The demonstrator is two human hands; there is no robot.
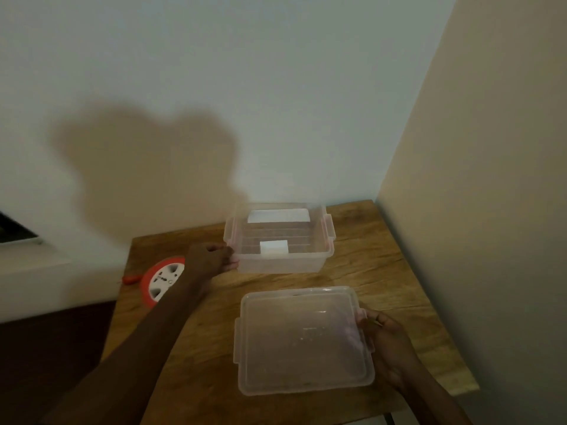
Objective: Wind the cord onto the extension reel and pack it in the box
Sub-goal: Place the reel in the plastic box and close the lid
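Clear plastic box sits open at 12 o'clock on the wooden bench. The left hand has its grip clamped on the box's left wall, likely steadying it. The right hand's grip pinches the clear flat lid at 5 o'clock, parked clear of the opening. Red-and-white extension reel lies at 9 o'clock, unpacked.

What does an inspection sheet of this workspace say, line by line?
Surface: wooden table, set in a wall corner.
Job's things: clear plastic box open, no reel inside; lid lying in front of it; red-and-white extension reel at the table's left edge.
Clutter: nothing seen.
Grippers: left hand grips the box's left side; right hand holds the lid's right edge.
Cables: red cord end beside the reel.
Surroundings: pale walls; window frame at left.
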